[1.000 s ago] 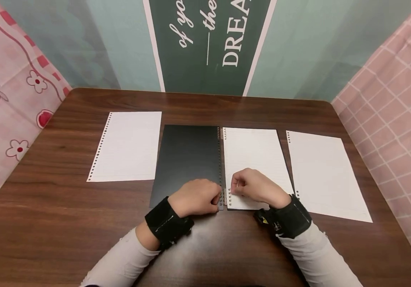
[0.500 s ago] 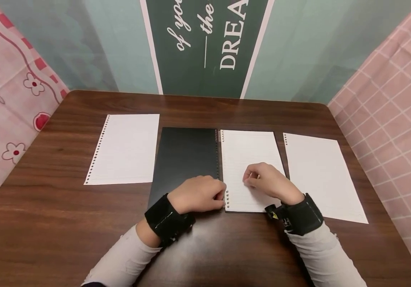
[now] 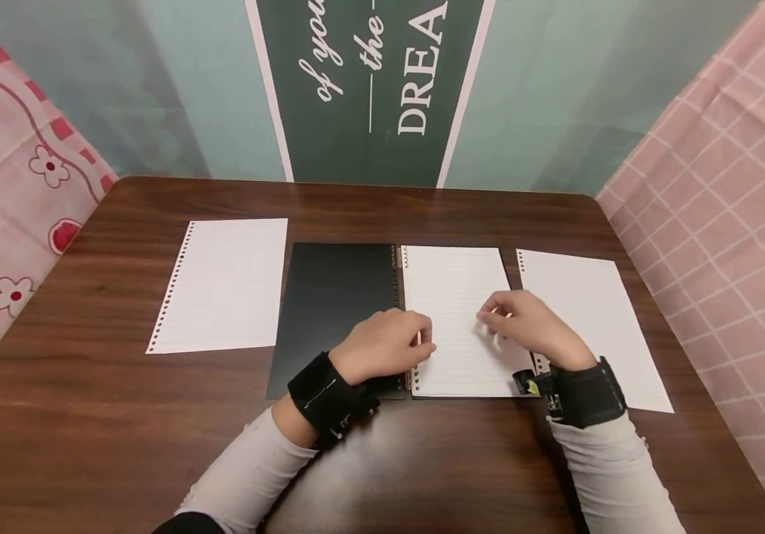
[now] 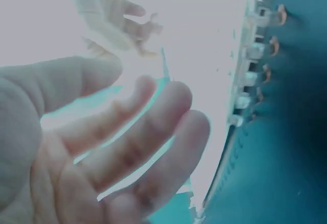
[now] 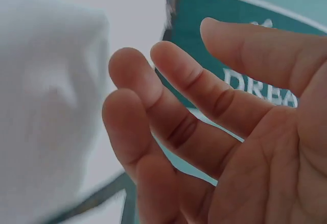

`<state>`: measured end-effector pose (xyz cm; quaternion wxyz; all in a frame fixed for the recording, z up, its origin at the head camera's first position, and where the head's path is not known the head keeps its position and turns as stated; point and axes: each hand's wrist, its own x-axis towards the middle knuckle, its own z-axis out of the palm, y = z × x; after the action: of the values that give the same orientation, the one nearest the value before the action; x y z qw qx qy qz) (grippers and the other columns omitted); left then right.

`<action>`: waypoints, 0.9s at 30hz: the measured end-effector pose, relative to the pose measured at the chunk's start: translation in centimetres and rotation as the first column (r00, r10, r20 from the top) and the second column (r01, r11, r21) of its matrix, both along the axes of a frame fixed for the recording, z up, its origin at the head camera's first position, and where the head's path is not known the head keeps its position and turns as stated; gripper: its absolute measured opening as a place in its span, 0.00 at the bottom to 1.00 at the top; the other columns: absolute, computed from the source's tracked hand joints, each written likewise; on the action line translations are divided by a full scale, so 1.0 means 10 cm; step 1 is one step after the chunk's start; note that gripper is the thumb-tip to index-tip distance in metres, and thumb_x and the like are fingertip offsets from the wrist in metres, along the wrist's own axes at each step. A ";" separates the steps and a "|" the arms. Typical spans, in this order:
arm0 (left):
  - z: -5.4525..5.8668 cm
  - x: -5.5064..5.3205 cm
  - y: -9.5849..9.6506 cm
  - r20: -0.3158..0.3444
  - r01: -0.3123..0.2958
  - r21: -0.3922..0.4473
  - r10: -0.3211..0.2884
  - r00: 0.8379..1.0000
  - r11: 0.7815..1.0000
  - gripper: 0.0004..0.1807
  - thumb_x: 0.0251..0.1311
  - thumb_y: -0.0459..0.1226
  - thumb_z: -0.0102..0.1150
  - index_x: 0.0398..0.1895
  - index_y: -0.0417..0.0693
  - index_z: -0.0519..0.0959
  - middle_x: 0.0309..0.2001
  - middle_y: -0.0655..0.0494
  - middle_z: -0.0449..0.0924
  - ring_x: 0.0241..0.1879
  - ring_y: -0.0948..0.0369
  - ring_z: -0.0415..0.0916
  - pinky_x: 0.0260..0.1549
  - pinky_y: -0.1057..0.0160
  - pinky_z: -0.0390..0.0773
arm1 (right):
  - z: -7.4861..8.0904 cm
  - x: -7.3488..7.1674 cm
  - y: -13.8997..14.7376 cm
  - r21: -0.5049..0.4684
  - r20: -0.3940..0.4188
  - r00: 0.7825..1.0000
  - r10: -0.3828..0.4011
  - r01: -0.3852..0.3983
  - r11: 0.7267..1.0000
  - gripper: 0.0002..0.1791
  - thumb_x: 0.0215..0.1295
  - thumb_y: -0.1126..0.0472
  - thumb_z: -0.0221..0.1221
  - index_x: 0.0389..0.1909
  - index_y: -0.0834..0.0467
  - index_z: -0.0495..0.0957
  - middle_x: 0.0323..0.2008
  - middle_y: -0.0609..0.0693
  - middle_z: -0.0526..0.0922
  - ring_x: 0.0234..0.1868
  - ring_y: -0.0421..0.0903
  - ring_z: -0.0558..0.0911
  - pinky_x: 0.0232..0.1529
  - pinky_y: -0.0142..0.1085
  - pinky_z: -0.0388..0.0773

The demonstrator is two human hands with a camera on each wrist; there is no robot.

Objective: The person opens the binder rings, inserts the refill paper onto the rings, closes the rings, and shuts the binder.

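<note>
A binder lies spread on the table, its black cover (image 3: 339, 285) on the left and a stack of lined, punched paper (image 3: 456, 278) on the right. My left hand (image 3: 385, 343) is over the ring spine, fingers loosely bent with nothing between them. In the left wrist view, several binder rings (image 4: 250, 76) show beyond its fingertips. My right hand (image 3: 532, 322) hovers over the right edge of the lined paper. Its thumb and fingers (image 5: 179, 81) are apart and hold nothing in the right wrist view.
One loose punched sheet (image 3: 222, 285) lies left of the binder on the brown wooden table (image 3: 89, 415). Another white sheet (image 3: 596, 319) lies at the right, its left edge close to the binder and partly hidden by my right hand. Fabric hangs around the table.
My right hand has moved off the lower rings, right and away across the paper. My left hand has lifted from the spine's lower end and shifted right. The head view has shifted slightly.
</note>
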<state>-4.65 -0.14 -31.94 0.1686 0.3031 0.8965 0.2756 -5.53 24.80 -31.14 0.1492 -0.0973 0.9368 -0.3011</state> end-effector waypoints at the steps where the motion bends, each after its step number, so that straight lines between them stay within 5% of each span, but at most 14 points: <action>1: -0.01 -0.01 0.02 0.004 -0.025 0.015 0.025 1.000 1.000 0.09 0.69 0.42 0.55 0.28 0.54 0.78 0.19 0.63 0.72 0.18 0.66 0.66 0.18 0.68 0.64 | 0.02 0.00 0.05 -0.004 -0.004 1.000 -0.013 0.013 1.000 0.11 0.72 0.60 0.56 0.41 0.65 0.81 0.28 0.55 0.84 0.28 0.46 0.80 0.30 0.36 0.72; 7: -0.04 -0.07 0.08 0.021 -0.112 0.058 0.111 0.994 0.992 0.09 0.69 0.42 0.54 0.30 0.54 0.79 0.21 0.61 0.74 0.16 0.65 0.64 0.16 0.68 0.62 | 0.14 0.02 0.34 -0.026 -0.003 0.994 -0.107 0.107 0.994 0.16 0.76 0.55 0.52 0.46 0.66 0.79 0.33 0.58 0.83 0.32 0.49 0.80 0.34 0.37 0.71; 27: -0.02 -0.23 0.49 0.056 -0.055 0.076 0.051 0.997 0.996 0.08 0.67 0.43 0.56 0.30 0.56 0.80 0.26 0.62 0.77 0.20 0.65 0.69 0.20 0.68 0.66 | 0.26 0.06 0.68 -0.011 0.011 0.978 -0.207 0.208 0.978 0.21 0.76 0.51 0.50 0.52 0.66 0.77 0.38 0.57 0.85 0.34 0.48 0.81 0.40 0.35 0.72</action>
<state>-6.99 4.71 -32.18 0.1734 0.2779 0.8881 0.3224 -4.90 31.63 -28.52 0.1210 0.0015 0.9393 -0.3210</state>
